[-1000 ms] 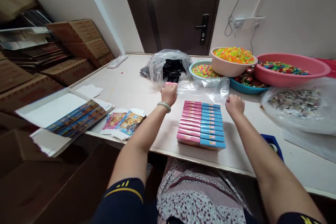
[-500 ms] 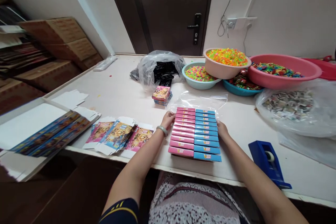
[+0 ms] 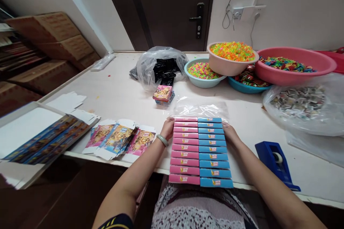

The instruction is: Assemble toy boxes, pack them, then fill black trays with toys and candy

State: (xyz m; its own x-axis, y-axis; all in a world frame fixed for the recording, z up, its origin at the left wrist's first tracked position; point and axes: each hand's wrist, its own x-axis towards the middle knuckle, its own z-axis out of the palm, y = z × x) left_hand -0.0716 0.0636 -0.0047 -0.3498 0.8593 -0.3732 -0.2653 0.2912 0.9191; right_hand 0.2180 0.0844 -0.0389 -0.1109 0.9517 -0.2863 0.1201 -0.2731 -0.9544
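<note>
A block of small pink and blue boxes [image 3: 199, 150], set in two columns, lies before me at the table's front edge, its near end reaching past the edge. Clear plastic film [image 3: 200, 108] spreads from the block's far end. My left hand [image 3: 168, 129] grips the far left side of the block, by the pink column. On the opposite side, beside the blue column, my right hand [image 3: 230, 133] is closed on the block, its fingertips partly hidden. Beyond the film sits a short stack of small picture boxes [image 3: 163, 93].
Flat printed cartons [image 3: 119, 137] lie at left, beside a carton tray [image 3: 29, 125]. Bowls of colourful small pieces [image 3: 205, 81] and a large pink basin [image 3: 295, 69] line the back. A blue tape dispenser [image 3: 278, 166] stands right. Behind the stack is a bag of black packets [image 3: 161, 68].
Both hands have drawn the box block toward me and it now tilts up more, its label faces showing larger. The film at its far end came along. My view shifted slightly.
</note>
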